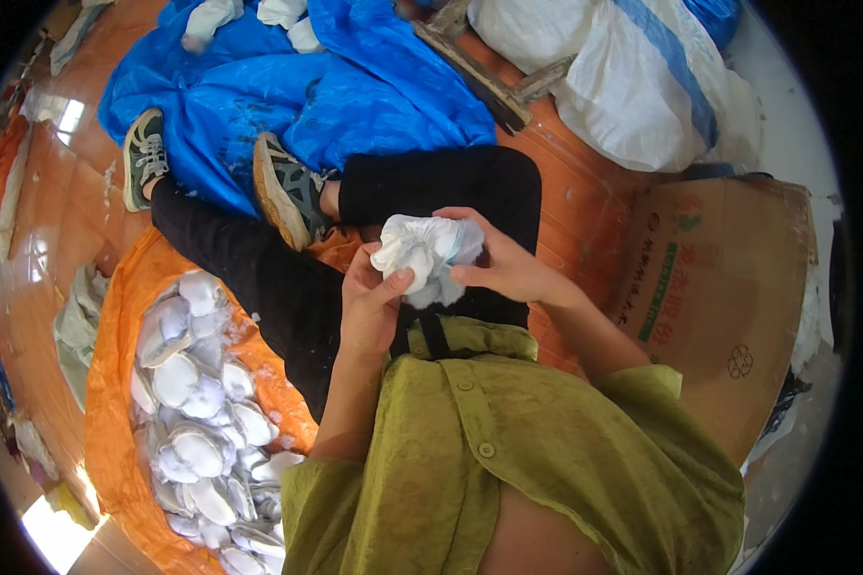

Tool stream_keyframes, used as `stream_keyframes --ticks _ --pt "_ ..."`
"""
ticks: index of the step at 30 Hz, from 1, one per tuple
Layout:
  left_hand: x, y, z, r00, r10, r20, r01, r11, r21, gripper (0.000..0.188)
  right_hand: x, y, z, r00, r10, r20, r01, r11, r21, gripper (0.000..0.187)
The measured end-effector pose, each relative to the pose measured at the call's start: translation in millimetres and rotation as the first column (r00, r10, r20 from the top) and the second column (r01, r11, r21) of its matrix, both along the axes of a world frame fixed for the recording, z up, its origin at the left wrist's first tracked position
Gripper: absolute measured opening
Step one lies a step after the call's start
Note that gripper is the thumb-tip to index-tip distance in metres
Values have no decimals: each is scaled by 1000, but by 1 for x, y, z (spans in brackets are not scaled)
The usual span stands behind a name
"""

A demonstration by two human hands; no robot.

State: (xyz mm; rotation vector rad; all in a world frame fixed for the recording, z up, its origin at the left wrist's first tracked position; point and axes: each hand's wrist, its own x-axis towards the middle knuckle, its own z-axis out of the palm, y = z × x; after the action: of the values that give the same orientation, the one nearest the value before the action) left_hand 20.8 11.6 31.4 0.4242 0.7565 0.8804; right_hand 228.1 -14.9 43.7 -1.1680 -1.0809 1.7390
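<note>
My left hand pinches a white cloth piece with grey-white fluff, its thumb lying across the front. From the other side my right hand grips the same piece, thumb and fingers closed on its fluffy edge. The piece is bunched up above my lap, so its full shape cannot be made out. To the left, an orange sheet bears a heap of white oval pads with fluffy edges, several lying on top of one another.
A blue tarp spreads beyond my feet, with white cloth pieces at its far side. A wooden frame and a white woven sack stand at the far right. A cardboard box is on my right.
</note>
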Motion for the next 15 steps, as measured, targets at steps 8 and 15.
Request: stream_keyframes --ticks 8,15 --pt "11 -7 7 823 177 -540 112 881 460 50 -10 -4 6 971 -154 185 138 986 97 57" --pt "10 -6 15 645 268 -715 350 729 589 47 -12 -9 6 931 -185 315 141 978 157 56"
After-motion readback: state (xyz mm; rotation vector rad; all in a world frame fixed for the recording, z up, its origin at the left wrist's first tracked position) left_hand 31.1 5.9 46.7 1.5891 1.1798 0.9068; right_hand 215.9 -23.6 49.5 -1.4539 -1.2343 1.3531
